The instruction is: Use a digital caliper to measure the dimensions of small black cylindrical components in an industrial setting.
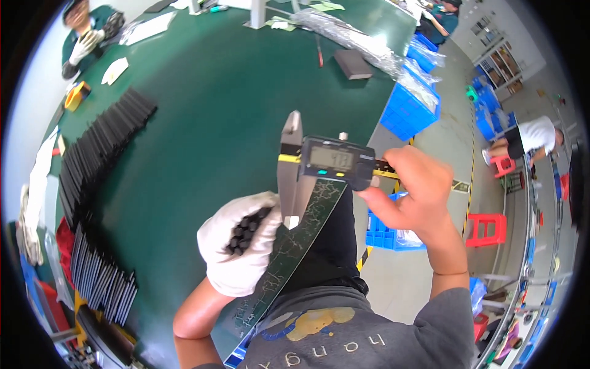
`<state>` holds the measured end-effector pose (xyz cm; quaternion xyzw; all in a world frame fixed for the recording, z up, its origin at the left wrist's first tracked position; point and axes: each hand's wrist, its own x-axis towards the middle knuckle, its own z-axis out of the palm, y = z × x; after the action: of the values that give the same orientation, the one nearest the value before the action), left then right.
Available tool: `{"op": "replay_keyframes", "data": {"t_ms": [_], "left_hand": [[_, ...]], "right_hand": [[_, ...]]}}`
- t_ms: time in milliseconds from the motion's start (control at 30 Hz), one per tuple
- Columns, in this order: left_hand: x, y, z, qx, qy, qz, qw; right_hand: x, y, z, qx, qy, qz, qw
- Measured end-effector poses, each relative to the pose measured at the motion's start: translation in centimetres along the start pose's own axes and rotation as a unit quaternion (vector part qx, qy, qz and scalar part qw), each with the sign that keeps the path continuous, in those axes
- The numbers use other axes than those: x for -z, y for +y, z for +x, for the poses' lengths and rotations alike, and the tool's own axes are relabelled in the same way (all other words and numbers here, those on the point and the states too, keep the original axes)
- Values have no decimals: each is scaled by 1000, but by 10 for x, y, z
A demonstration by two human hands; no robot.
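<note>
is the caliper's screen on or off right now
On: dark digits show on the grey screen of the digital caliper, which the bare right hand holds.

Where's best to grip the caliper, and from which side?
I'd take the caliper by its beam just past the display, thumb below and finger above, from the right: the slim beam juts that way, while the pointed jaws stand at the left.
</note>
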<state>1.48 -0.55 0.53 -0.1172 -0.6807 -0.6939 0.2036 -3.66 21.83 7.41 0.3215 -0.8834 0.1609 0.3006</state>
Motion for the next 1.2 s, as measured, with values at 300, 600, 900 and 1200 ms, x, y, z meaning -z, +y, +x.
{"op": "replay_keyframes", "data": {"t_ms": [300, 600, 900, 1200], "left_hand": [[0, -3, 0, 3, -12, 46, 999], [-7, -6, 8, -30, -57, 13, 998], [-5, -8, 3, -38, -46, -45, 997], [2, -4, 5, -31, -82, -36, 996]], "right_hand": [[3, 13, 0, 38, -3, -111, 993], [3, 1, 1, -70, -79, 32, 994], [-3, -10, 5, -76, -110, 76, 988], [-5, -9, 5, -69, -112, 58, 990]]}}
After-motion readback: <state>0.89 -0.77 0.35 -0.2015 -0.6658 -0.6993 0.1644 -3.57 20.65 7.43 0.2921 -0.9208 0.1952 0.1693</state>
